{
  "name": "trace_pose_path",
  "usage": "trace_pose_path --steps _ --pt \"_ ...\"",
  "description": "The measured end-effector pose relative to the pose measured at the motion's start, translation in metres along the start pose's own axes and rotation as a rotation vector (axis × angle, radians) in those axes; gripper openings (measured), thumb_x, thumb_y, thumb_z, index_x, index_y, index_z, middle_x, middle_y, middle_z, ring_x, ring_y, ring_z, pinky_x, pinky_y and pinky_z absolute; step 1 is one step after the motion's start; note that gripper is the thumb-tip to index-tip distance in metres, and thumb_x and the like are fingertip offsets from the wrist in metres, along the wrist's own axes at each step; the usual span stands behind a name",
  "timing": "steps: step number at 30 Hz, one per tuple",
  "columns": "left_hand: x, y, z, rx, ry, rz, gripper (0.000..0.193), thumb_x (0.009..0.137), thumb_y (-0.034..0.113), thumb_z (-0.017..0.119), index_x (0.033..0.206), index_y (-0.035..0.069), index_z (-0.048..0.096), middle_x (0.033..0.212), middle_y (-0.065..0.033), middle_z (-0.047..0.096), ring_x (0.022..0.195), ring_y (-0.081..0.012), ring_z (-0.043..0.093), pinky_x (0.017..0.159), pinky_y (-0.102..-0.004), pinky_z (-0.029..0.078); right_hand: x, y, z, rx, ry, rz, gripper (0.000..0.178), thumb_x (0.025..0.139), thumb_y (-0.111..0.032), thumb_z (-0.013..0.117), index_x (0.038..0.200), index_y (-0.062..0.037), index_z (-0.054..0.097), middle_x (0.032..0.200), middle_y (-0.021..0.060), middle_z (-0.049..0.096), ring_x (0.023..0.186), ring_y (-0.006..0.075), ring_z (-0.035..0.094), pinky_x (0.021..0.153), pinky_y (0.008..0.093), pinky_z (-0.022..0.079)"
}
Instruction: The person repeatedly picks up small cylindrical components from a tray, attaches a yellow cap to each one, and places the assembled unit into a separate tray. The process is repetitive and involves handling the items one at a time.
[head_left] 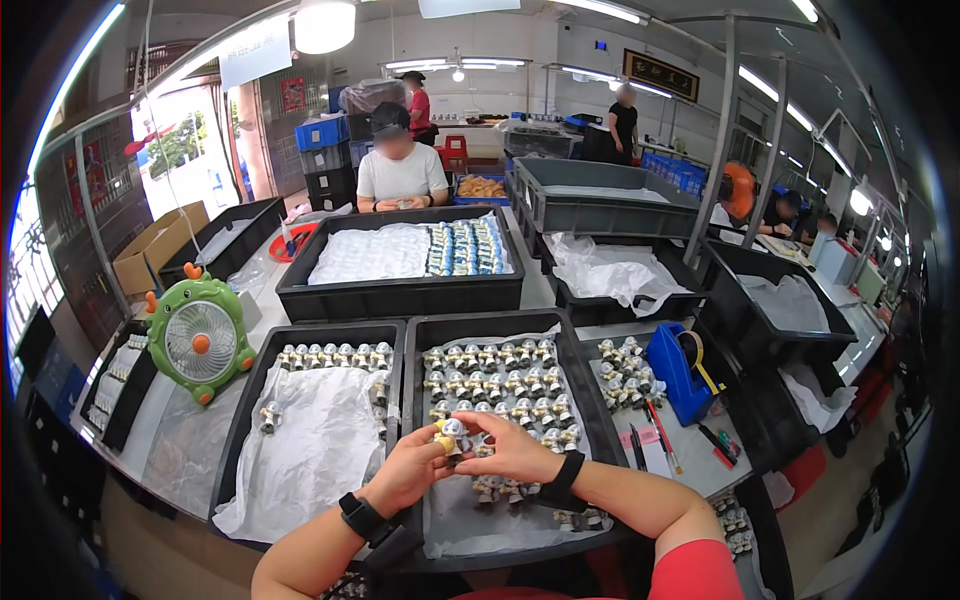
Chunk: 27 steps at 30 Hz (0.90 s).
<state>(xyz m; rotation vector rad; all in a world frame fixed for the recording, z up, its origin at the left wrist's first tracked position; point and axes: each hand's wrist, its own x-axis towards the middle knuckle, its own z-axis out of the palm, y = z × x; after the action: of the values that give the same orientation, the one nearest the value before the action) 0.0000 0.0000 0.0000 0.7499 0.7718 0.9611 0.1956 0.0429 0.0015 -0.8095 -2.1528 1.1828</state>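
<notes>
A small figurine (453, 432) with a white-grey top and yellow parts is held up between my two hands. The fingers of my left hand (408, 470) pinch it from the left side. My right hand (517, 452) closes on it from the right, thumb and forefinger at its edge. Below them lies a black tray (413, 345) with rows of similar figurines (490, 385) on white paper. To the left, a second black tray (232, 440) has a row of figurines along its far edge, some down its right side and one standing alone on the paper (325, 425).
A green cartoon-shaped fan (200, 335) stands on the left. On the right are a blue tape dispenser (682, 370), loose figurines (622, 375) and pens (716, 445). A larger black bin (400, 300) sits ahead, and a seated person (402, 170) works behind it.
</notes>
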Motion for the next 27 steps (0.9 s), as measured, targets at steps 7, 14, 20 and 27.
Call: trace_pose_path --steps 7,14,20,27 --pt "-0.0006 -0.0011 0.0008 0.0 0.001 0.011 0.035 0.093 0.006 0.045 0.127 -0.001 0.042 0.115 -0.013 0.056 0.103 -0.0228 0.06 0.086 -0.0339 0.051 -0.0015 -0.0008 0.0002 0.0 0.007 -0.008 0.073 0.072 -0.03 0.076 0.134 -0.0111 0.043 0.121 0.006 0.051 0.111 0.0182 0.051 0.086 0.0344 0.043" --pt "0.0007 -0.0012 0.0003 0.001 0.025 0.011 0.034 0.092 0.004 0.044 0.127 -0.001 0.043 0.115 -0.0131 0.056 0.103 -0.0229 0.06 0.085 -0.0339 0.051 0.0004 0.0028 0.0002 0.011 -0.004 -0.011 0.073 0.072 -0.03 0.076 0.134 -0.011 0.043 0.122 0.0061 0.05 0.11 0.0187 0.05 0.086 0.0345 0.042" --pt "-0.0016 0.0012 0.0018 0.024 0.025 0.015 0.036 0.093 0.003 0.042 0.128 0.0 0.042 0.116 -0.0121 0.056 0.104 -0.0231 0.06 0.085 -0.0347 0.051 0.0007 -0.0007 0.0019 0.017 0.039 -0.048 0.073 0.07 -0.029 0.076 0.131 -0.004 0.045 0.114 0.0139 0.054 0.103 0.024 0.054 0.089 0.0339 0.044" --pt "0.001 -0.0001 0.0007 0.017 0.013 0.008 0.037 0.092 0.003 0.042 0.129 0.0 0.041 0.116 -0.0122 0.056 0.103 -0.0229 0.06 0.085 -0.0345 0.051 -0.0006 -0.0019 0.0004 0.014 0.04 -0.041 0.073 0.07 -0.028 0.076 0.131 -0.004 0.045 0.114 0.014 0.054 0.104 0.0242 0.054 0.09 0.0334 0.044"
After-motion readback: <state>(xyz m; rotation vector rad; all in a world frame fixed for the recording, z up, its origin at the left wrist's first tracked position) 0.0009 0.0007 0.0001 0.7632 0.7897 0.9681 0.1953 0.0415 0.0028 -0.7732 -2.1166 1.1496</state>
